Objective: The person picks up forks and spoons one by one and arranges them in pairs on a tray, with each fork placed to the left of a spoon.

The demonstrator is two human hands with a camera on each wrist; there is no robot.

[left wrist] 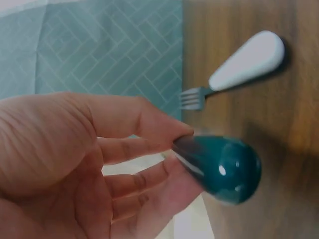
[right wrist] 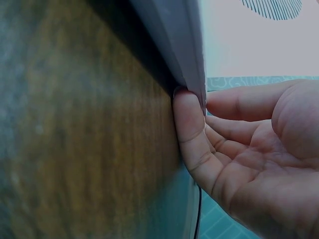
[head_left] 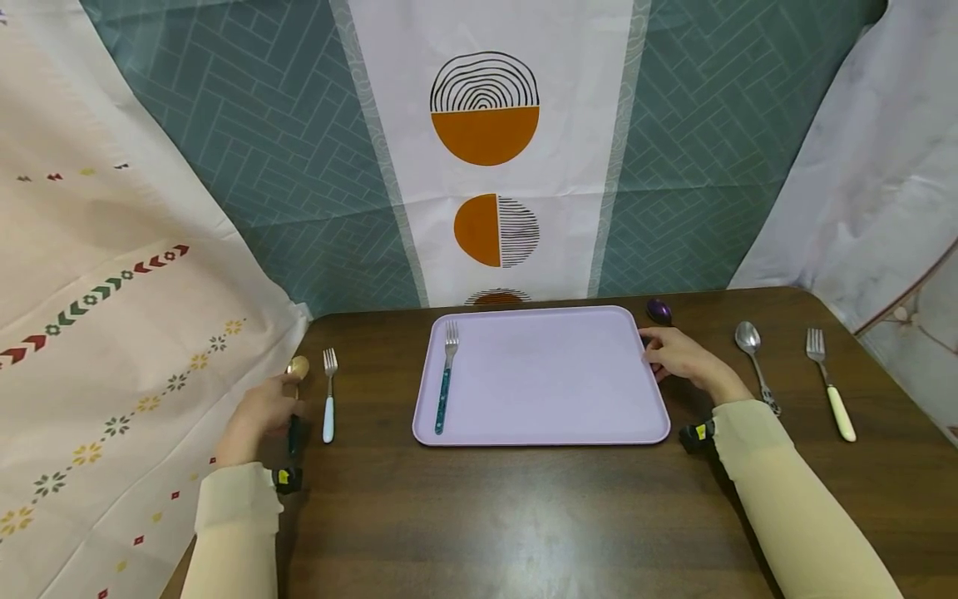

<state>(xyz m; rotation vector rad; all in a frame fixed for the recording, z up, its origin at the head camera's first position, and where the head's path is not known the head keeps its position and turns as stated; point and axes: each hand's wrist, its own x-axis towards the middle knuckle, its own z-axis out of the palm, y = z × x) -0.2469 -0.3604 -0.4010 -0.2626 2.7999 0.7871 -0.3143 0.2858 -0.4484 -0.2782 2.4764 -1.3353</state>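
My left hand (head_left: 265, 408) pinches a spoon with a gold bowl (head_left: 298, 367) and a dark green handle (left wrist: 224, 169) between thumb and fingers. A fork with a pale blue handle (head_left: 328, 420) lies just to its right. At the right side of the lilac tray (head_left: 554, 374), my right hand (head_left: 677, 356) pinches the rim (right wrist: 187, 55), one digit on its underside and another over its edge. On the tray's left part lies a fork with a teal handle (head_left: 443, 401). Behind the right hand shows the purple bowl of a spoon (head_left: 659, 311), its handle mostly hidden.
Right of the right arm lie a silver spoon (head_left: 748, 337) with an ornate handle and a fork with a cream handle (head_left: 840, 412). The brown wooden table (head_left: 479, 516) ends at the back against a patterned cloth (head_left: 314, 166). More cloth hangs along the left side.
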